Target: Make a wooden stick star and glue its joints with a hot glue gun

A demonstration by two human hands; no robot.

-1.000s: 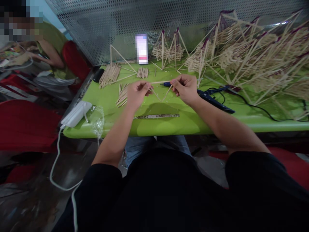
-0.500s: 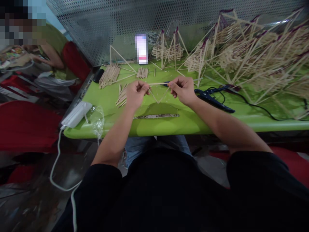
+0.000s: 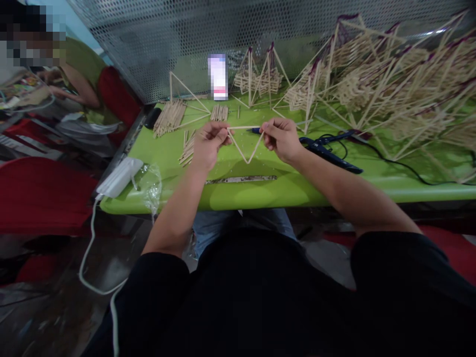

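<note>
Two-handed, holds a stick triangle (image 3: 238, 147) above the green tabletop (image 3: 173, 163), apex toward the body. With the left hand (image 3: 209, 141), just beside a pile of loose sticks (image 3: 187, 149), pinches the left corner between thumb and forefinger, nearly closed. With the right hand (image 3: 283, 138), near a dark-blue corded tool (image 3: 336, 157), pinches the right corner likewise, with the other fingers curled in.

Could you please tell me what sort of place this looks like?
Probably a handicraft workshop: the green table bears piles of wooden sticks, many stick-built structures and what looks like a corded glue gun.
</note>
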